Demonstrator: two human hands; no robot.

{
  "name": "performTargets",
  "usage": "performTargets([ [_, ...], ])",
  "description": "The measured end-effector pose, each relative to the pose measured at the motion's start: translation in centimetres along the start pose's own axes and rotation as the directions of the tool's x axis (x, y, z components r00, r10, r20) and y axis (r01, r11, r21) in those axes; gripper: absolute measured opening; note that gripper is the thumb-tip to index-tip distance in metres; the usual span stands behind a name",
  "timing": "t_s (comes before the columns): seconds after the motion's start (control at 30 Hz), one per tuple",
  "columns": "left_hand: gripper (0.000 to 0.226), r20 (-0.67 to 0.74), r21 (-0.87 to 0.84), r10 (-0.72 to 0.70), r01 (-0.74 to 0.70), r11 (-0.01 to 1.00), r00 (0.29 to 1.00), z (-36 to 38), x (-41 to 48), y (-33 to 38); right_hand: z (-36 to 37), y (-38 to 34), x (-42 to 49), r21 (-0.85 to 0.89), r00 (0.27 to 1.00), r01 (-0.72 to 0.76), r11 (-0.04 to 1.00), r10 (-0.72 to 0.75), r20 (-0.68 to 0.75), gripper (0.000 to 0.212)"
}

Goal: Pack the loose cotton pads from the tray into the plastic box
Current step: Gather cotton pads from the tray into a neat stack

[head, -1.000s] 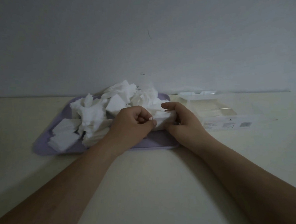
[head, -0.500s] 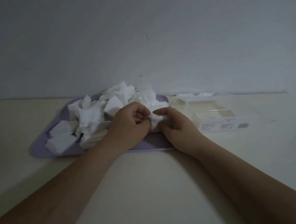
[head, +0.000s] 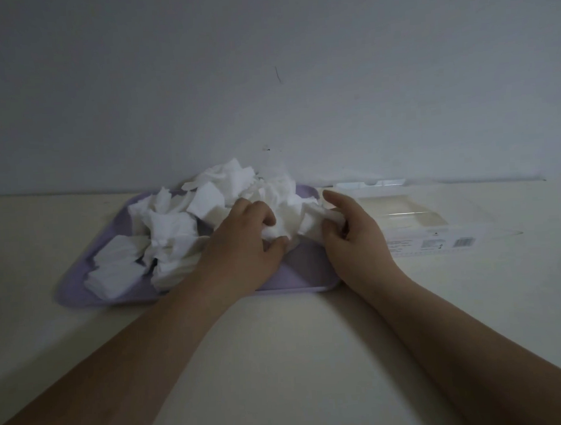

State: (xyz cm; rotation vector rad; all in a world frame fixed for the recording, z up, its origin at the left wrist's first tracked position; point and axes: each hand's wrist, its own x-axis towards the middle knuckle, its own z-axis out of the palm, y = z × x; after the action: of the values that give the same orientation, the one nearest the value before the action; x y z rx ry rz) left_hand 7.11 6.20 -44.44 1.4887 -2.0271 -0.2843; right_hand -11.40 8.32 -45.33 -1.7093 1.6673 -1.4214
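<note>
Pads (head: 175, 228), white and loose, lie heaped on the lilac tray (head: 296, 273) at centre left of the frame. The left hand (head: 242, 247) has opened from a half-second-ago fist and now pinches a wad at the heap's right edge; the right hand (head: 356, 237), fingers curled, has closed round pads just beside it. The box (head: 431, 232), centre right, looks empty, so packing has likely barely begun.

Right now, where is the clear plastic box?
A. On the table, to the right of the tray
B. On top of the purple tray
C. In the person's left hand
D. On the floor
A: the plastic box lies on the table, just right of the purple tray.
</note>
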Motion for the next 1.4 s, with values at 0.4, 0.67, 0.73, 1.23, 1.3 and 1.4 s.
performTargets([
  [0.4, 0.024, 0.136, -0.099, -0.086, 0.1, 0.99, 0.987, -0.3, 0.7, -0.8, -0.2, 0.1, 0.1, -0.023, 0.999, -0.047, 0.999, 0.047, -0.002, 0.054],
  [0.67, 0.042, 0.117, -0.445, -0.132, 0.171, 0.879, 0.984, -1.3, 1.4, -0.9, -0.2, 0.2, 0.1, -0.051, 0.997, -0.044, 0.998, 0.047, 0.06, 0.049],
  [0.73, 0.032, 0.072, -0.528, -0.16, 0.173, 0.831, 0.985, -1.9, 1.7, -1.0, -0.3, 0.2, 0.1, -0.045, 0.998, -0.047, 0.998, 0.048, 0.027, 0.046],
  [1.23, 0.046, 0.254, -0.839, -0.11, 0.276, 0.469, 0.961, -1.9, 1.5, 0.0, -0.3, 0.1, 0.0, 0.075, 0.998, -0.061, 0.995, 0.059, 0.025, 0.044],
  [1.3, 0.033, 0.261, -0.829, -0.044, 0.247, 0.502, 0.964, -1.6, 1.2, 0.0, -0.3, 0.4, 0.0, 0.173, 0.996, -0.082, 0.982, 0.076, 0.04, 0.043],
  [1.4, 0.024, 0.224, -0.771, -0.014, 0.186, 0.609, 0.975, -0.8, 0.7, 0.1, -0.3, 0.7, 0.1, 0.258, 0.993, -0.111, 0.96, 0.097, 0.067, 0.044],
])
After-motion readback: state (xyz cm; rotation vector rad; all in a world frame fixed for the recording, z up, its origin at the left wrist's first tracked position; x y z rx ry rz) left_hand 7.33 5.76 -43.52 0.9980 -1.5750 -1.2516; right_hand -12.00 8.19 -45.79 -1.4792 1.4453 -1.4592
